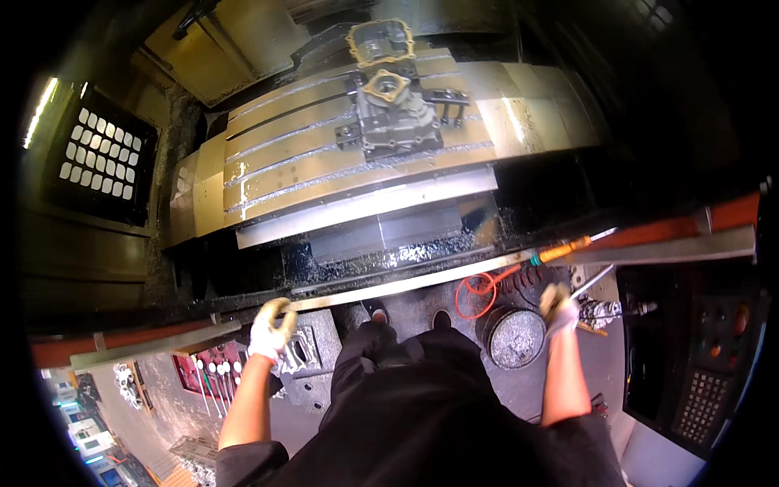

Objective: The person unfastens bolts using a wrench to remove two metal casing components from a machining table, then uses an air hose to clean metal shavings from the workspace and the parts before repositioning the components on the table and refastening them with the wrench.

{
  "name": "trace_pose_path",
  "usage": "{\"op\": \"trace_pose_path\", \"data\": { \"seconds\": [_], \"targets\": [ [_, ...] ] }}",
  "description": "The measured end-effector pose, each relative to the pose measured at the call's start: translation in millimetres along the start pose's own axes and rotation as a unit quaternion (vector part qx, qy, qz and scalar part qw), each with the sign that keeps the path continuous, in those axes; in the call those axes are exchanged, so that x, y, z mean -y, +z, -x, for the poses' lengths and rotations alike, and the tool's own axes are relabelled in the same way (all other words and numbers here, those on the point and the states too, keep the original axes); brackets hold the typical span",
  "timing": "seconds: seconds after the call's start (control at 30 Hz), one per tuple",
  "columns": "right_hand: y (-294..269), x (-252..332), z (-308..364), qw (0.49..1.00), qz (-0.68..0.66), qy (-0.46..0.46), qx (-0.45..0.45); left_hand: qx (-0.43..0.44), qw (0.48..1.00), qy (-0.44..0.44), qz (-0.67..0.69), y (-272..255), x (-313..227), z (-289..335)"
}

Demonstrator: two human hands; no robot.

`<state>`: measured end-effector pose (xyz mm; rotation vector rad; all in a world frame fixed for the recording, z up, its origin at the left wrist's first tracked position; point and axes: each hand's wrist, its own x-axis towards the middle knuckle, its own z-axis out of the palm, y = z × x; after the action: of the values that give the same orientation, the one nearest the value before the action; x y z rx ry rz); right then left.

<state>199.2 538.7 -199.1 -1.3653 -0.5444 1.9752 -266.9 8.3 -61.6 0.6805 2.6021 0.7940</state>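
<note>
My left hand (273,326), in a pale work glove, is at the front sill (406,280) of the machine, with thumb and fingers apart and nothing visible between them. My gloved right hand (558,310) is blurred and closed around a slim silver metal tool (594,281), whose exact kind I cannot make out; it points up and to the right. On the slotted machine table (284,154) stands a grey cast metal housing (398,122) with machined flange faces, held between dark clamps (448,99). Neither hand touches the housing.
An orange-handled air gun (564,249) lies on the sill, its orange hose (479,296) looping down. A round drum of metal chips (518,338) stands below. A control panel (706,365) is at right, a red tray of tools (213,377) at left. Chips litter the machine.
</note>
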Motion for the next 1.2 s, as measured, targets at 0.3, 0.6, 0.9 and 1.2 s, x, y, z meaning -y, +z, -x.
{"op": "trace_pose_path", "data": {
  "seconds": [0.3, 0.6, 0.9, 1.2],
  "targets": [
    [172, -97, 184, 0.867, 0.236, 0.414, 0.145, 0.377, 0.898, -0.063, 0.215, 125, -6, -79],
    [439, -133, 57, 0.795, 0.398, 0.273, 0.366, 0.307, 0.647, -0.269, 0.644, 76, -125, -233],
    [661, -54, -78, 0.458, 0.668, -0.537, 0.237, 0.162, 0.965, -0.077, -0.191, 5, -96, -402],
    [666, -71, -88, 0.416, 0.663, -0.590, 0.198, 0.230, 0.929, -0.022, -0.288, 26, -104, -517]
  ]
}}
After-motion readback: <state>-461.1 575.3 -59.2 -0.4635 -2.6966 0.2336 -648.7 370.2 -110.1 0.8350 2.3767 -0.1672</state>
